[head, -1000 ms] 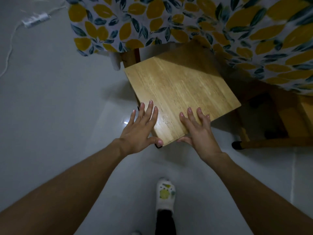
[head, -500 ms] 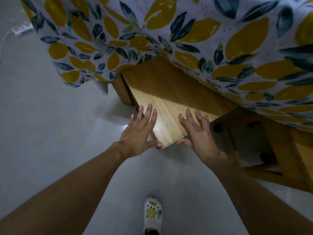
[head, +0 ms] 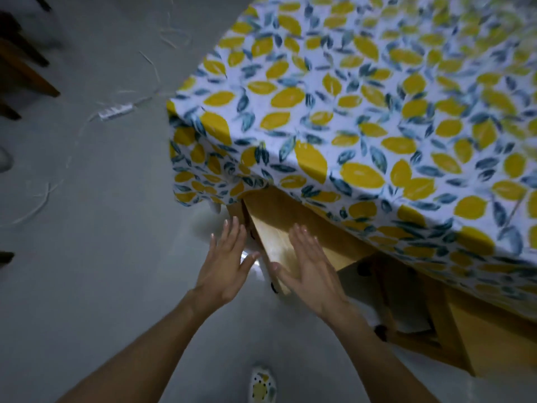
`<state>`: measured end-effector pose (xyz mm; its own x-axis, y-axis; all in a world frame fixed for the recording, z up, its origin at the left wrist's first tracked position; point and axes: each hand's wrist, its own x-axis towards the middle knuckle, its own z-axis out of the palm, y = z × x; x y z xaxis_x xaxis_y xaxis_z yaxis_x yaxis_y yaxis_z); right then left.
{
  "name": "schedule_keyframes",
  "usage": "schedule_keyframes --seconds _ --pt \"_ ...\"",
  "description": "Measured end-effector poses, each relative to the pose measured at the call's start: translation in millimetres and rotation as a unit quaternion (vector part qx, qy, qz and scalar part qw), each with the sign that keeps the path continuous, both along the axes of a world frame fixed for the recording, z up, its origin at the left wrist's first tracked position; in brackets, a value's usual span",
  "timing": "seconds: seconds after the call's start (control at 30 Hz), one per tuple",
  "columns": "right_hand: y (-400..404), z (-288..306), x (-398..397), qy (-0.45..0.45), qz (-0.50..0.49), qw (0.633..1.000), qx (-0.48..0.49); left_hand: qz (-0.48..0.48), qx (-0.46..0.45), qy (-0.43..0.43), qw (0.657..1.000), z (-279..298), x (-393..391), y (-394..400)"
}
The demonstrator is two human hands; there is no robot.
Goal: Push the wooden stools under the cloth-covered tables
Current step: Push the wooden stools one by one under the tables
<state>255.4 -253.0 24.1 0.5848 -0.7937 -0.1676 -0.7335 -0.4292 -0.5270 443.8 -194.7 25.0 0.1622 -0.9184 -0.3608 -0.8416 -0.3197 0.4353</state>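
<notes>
A light wooden stool (head: 293, 228) sits mostly beneath the table, whose lemon-print cloth (head: 363, 117) hangs over the far part of the seat. Only the near corner of the seat shows. My right hand (head: 308, 263) lies flat on that corner, fingers spread. Just left of the seat's edge my left hand (head: 226, 260) hovers over the floor with fingers apart, holding nothing. A second wooden stool (head: 488, 335) stands under the cloth at lower right, only partly seen.
Grey tiled floor (head: 101, 257) spreads to the left. A white power strip (head: 114, 112) with loose cables lies on it near the table's corner. Dark wooden furniture legs (head: 20, 65) show at top left. My foot in a white shoe (head: 261, 385) is at the bottom.
The stool has slid further under the cloth, leaving less seat showing. My left hand has come off the seat edge. My view has risen and now takes in the tabletop.
</notes>
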Motion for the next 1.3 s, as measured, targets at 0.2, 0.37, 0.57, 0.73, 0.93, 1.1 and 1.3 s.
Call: schedule_keyframes --seconds 0.2,0.37,0.57,0.73,0.93,1.1,1.3 --pt "-26 152 91 -0.091 0.019 0.995 -0.022 0.13 -0.082 0.097 0.983 154 83 -14" --pt "-64 230 176 -0.101 0.022 0.993 -0.06 0.161 -0.126 0.096 0.974 245 169 -32" --pt "-105 283 271 -0.135 -0.047 0.986 -0.083 0.193 -0.144 0.198 0.95 294 268 -65" --pt "-143 293 333 -0.102 -0.104 0.986 -0.079 0.124 -0.13 0.198 0.964 303 346 -119" --pt "-217 296 378 -0.08 -0.176 0.978 -0.084 0.063 -0.135 0.202 0.968 308 410 -221" --pt "-314 298 397 -0.082 -0.222 0.966 -0.105 0.022 -0.143 0.222 0.964 312 439 -330" --pt "-462 314 407 -0.084 -0.273 0.952 -0.114 0.008 -0.145 0.24 0.96 318 459 -474"
